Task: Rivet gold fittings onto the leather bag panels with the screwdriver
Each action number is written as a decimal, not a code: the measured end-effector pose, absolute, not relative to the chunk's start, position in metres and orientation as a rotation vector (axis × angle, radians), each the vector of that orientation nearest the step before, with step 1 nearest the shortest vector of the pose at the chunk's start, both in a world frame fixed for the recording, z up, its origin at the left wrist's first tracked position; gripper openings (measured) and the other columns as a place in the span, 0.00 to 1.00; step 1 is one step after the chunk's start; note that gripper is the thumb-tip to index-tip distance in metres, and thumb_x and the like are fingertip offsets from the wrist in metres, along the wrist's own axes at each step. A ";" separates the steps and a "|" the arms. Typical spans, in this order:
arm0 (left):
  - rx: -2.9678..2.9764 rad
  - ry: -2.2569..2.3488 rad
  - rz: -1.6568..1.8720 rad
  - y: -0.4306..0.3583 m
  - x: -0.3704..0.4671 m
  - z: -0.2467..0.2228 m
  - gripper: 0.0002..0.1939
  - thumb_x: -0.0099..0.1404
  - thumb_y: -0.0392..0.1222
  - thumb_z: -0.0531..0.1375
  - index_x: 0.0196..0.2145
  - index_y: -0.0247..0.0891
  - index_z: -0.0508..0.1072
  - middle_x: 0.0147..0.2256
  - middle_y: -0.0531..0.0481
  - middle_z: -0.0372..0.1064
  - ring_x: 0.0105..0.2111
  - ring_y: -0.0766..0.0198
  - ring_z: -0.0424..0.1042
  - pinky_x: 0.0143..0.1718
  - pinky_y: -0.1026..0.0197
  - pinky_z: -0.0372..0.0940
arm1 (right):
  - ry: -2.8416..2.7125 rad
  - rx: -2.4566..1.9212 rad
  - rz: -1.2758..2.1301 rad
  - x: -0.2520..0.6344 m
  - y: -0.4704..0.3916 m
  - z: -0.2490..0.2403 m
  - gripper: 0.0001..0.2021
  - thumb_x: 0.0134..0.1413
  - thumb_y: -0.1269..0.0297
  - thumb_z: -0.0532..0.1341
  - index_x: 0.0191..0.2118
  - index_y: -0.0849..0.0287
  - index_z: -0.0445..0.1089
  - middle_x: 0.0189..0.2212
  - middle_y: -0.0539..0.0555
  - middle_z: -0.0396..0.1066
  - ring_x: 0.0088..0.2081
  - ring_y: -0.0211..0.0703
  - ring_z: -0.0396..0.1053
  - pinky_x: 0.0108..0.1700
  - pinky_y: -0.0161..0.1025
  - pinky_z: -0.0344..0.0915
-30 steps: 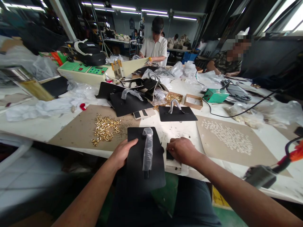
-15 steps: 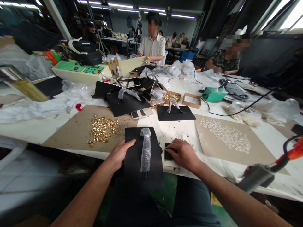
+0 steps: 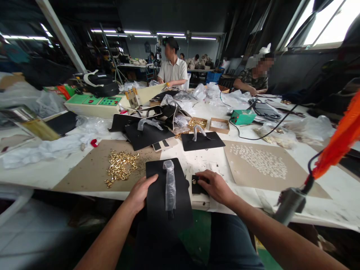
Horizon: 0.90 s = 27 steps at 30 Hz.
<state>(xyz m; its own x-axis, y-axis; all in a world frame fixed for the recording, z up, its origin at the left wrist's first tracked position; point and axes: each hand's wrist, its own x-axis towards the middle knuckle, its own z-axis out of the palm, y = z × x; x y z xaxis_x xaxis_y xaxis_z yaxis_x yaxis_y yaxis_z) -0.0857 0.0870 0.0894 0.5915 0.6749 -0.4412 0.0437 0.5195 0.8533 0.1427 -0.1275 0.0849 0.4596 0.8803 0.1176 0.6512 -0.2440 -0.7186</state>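
My left hand grips the left edge of a black panel, thumb on top. A handle wrapped in clear plastic runs along the panel, which overhangs the table's front edge. My right hand lies beside a small black piece at the table edge, its fingers curled over the right part. A small gold fitting shows on that piece, left of the fingertips. Whether the right fingers pinch anything is hidden.
Gold hooks lie on brown card at left, small pale pieces on card at right. Black panels are piled behind. An orange-wrapped tool stands at right; two people sit or stand across the table.
The view has tilted up and turned slightly right. My right fingertips have drawn off the gold fitting, which now shows. My left hand still holds the panel.
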 end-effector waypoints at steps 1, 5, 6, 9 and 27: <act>0.965 0.875 0.450 0.084 -0.089 0.091 0.22 0.55 0.43 0.75 0.46 0.33 0.80 0.36 0.41 0.84 0.32 0.51 0.84 0.35 0.57 0.78 | -1.151 -1.927 0.402 0.144 -0.135 0.083 0.15 0.66 0.64 0.62 0.54 0.57 0.78 0.43 0.56 0.78 0.44 0.47 0.75 0.51 0.43 0.70; 1.035 0.971 0.536 0.061 -0.110 0.100 0.23 0.57 0.47 0.75 0.48 0.36 0.80 0.41 0.42 0.84 0.41 0.48 0.84 0.42 0.56 0.78 | -0.950 -1.768 0.252 0.126 -0.165 0.096 0.14 0.69 0.55 0.61 0.49 0.57 0.78 0.42 0.58 0.77 0.42 0.49 0.74 0.47 0.45 0.71; 1.116 1.018 0.575 0.053 -0.117 0.103 0.22 0.57 0.49 0.75 0.47 0.38 0.81 0.43 0.42 0.84 0.46 0.46 0.83 0.44 0.56 0.78 | -0.972 -1.725 0.230 0.113 -0.170 0.105 0.13 0.70 0.54 0.61 0.48 0.56 0.78 0.43 0.58 0.77 0.43 0.49 0.74 0.48 0.45 0.71; 1.452 1.103 0.625 0.021 -0.137 0.118 0.20 0.57 0.57 0.74 0.40 0.42 0.83 0.44 0.45 0.84 0.56 0.40 0.77 0.55 0.56 0.73 | -1.101 -1.561 0.338 0.062 -0.173 0.131 0.14 0.69 0.52 0.64 0.53 0.52 0.77 0.45 0.56 0.76 0.46 0.49 0.74 0.50 0.44 0.72; 1.967 0.871 0.843 -0.121 -0.173 0.089 0.22 0.72 0.48 0.61 0.62 0.61 0.75 0.68 0.54 0.65 0.72 0.42 0.58 0.73 0.40 0.56 | -0.872 -1.312 0.033 0.013 -0.188 0.153 0.39 0.60 0.53 0.72 0.72 0.43 0.57 0.68 0.62 0.60 0.64 0.66 0.67 0.63 0.66 0.68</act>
